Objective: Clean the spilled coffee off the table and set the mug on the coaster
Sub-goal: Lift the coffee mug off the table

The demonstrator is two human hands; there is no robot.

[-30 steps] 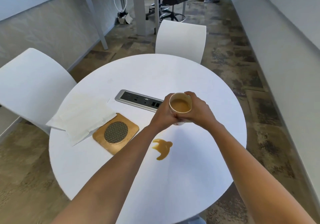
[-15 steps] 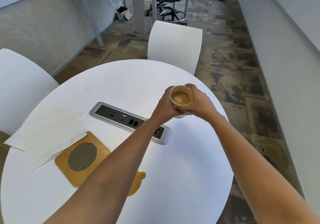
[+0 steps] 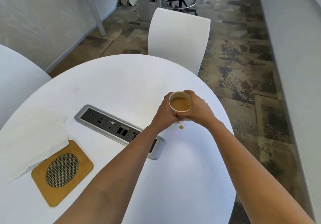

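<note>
Bare forearms reach out from the bottom edge over the white counter (image 3: 107, 85), mine, both stretched toward the far right side. Nearest me on the left lies the amber coaster (image 3: 61, 172), flat, its woven metal centre showing, one far corner tucked under a white paper towel (image 3: 31, 140). Past my left forearm a grey power strip (image 3: 111, 126) is sunk in the counter, running diagonally.

Farther out, my left hand (image 3: 165, 114) and right hand (image 3: 198, 109) wrap the mug (image 3: 179, 104) from either side, each grip pressed closed around its wall. The mug stands upright, long axis vertical, mouth pointing up, milky coffee close to the rim. Whether its base touches the counter I cannot tell.

A small brown drop (image 3: 181, 127) sits on the counter just beside the mug, on my side. No larger spill shows; my arms may hide one.

The coaster lies well apart from the mug, toward me and to the left, so my left hand is the nearer one. I judge the carry must run back across the power strip, mug kept level. Beyond the counter's far edge stands a white chair (image 3: 178, 41).
</note>
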